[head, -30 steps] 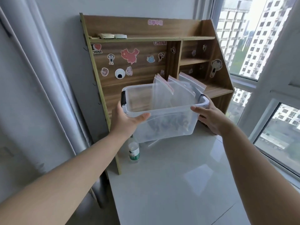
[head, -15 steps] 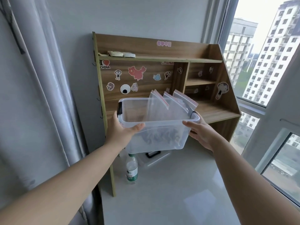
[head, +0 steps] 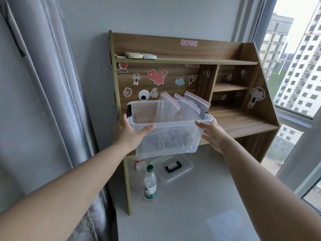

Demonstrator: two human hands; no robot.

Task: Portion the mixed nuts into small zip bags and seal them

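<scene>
Both hands, left hand (head: 128,134) and right hand (head: 214,134), grip the ends of a clear plastic bin (head: 166,136) holding upright red-striped zip bags (head: 175,108) and dark mixed nuts (head: 172,139) above the white desk (head: 182,214).

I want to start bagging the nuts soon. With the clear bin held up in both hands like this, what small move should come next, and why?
Probably lower the clear bin onto the bare white desk in front of the water bottle. Both the left hand and the right hand are occupied holding it in the air, so neither can reach the zip bags or the nuts inside it.
</scene>
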